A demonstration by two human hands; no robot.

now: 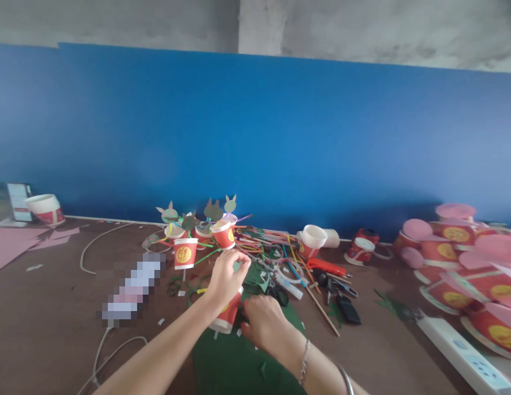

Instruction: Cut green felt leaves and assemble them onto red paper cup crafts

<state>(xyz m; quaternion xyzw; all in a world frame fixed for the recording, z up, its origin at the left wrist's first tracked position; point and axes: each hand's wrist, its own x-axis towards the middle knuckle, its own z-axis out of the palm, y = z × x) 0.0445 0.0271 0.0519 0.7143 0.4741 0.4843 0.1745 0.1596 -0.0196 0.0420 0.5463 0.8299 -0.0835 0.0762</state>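
Red-and-white paper cup (229, 317): located at the upper left edge of the dark green flat sheet (239, 367), tilted, partly hidden by the left forearm. Left hand (229, 271): above the cup, thumb and fingertips brought close together; whether anything is pinched cannot be determined. Right hand (265, 321): over the sheet's upper part, just beside the cup, fingers curled; grip cannot be determined, fingertips being obscured. Beyond the sheet, to the left: several red paper cups bearing green animal-head cutouts (183, 255). At the sheet's upper right: black-handled scissors (282, 295). Well right of the sheet: a white plastic power strip (461, 351) and red cups with pink paper discs (448, 252).
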